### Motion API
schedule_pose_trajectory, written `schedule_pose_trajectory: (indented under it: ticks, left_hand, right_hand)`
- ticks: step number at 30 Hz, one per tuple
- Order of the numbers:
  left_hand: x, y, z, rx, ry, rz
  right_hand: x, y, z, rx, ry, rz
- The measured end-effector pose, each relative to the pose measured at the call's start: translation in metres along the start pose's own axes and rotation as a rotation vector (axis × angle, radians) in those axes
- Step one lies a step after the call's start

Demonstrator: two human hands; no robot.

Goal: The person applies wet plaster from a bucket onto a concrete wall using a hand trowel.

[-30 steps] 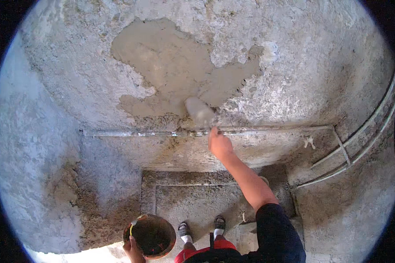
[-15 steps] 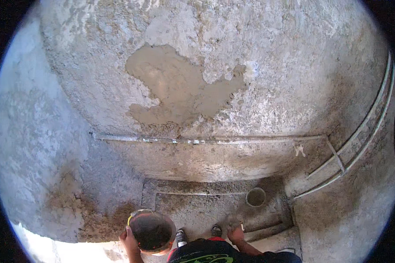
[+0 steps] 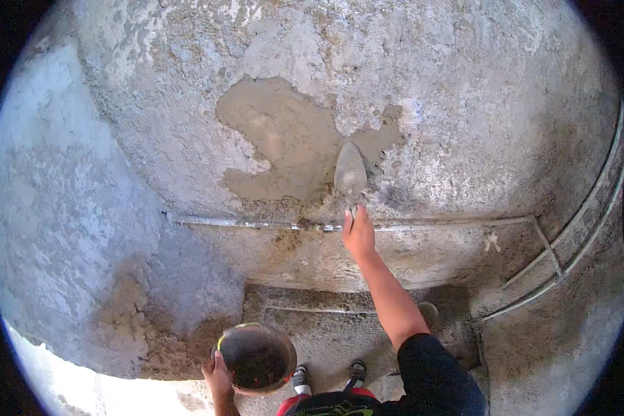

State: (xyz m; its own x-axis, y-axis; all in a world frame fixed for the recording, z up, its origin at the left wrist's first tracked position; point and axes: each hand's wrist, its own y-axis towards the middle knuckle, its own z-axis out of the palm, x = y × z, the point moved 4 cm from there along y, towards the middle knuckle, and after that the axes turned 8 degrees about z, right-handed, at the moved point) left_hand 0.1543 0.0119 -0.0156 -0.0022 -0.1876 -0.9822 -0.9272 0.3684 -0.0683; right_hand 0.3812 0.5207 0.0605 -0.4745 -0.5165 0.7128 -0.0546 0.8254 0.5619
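My right hand (image 3: 358, 232) grips the handle of a pointed metal trowel (image 3: 351, 170), its arm stretched forward to the wall. The trowel's blade lies over the lower right part of a damp brown mortar patch (image 3: 284, 132); whether it touches the wall I cannot tell. Down at the lower left, my left hand (image 3: 218, 378) is closed on the rim of a round bucket (image 3: 258, 359) with a yellow mark on its edge. Dark material shows inside the bucket.
A thin pipe (image 3: 430, 225) runs along the wall below the patch. Two curved pipes (image 3: 568, 263) bend along the right wall. Behind my right arm, a round container (image 3: 428, 313) is partly hidden on the floor. My shoes (image 3: 301, 379) stand beside the bucket.
My right hand has gone from low beside my body up to the wall, the trowel now in plain sight. My left hand still holds the bucket. The whole view has shifted slightly.
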Motion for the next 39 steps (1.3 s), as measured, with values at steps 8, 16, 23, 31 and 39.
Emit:
schedule_pose_trajectory:
  ticks: [8,16,23,31,39]
  left_hand:
    - [-0.018,0.007,-0.025,-0.019,0.004,-0.091]
    - [0.033,0.080,-0.083,-0.129,0.065,0.008]
    - [0.105,0.144,-0.110,-0.085,0.127,0.005]
    - [0.040,0.168,-0.036,0.038,0.297,0.049]
    - [-0.042,0.150,0.055,0.070,-0.020,-0.026]
  right_hand:
    - [-0.036,-0.089,0.077,0.663,-0.453,-0.062]
    - [-0.119,-0.435,-0.026,0.903,-0.565,0.239]
    - [-0.065,-0.476,-0.134,0.330,-0.440,0.921]
    - [0.042,-0.148,-0.044,0.002,-0.149,0.301]
    - [0.031,0.013,-0.005,-0.084,-0.266,0.099]
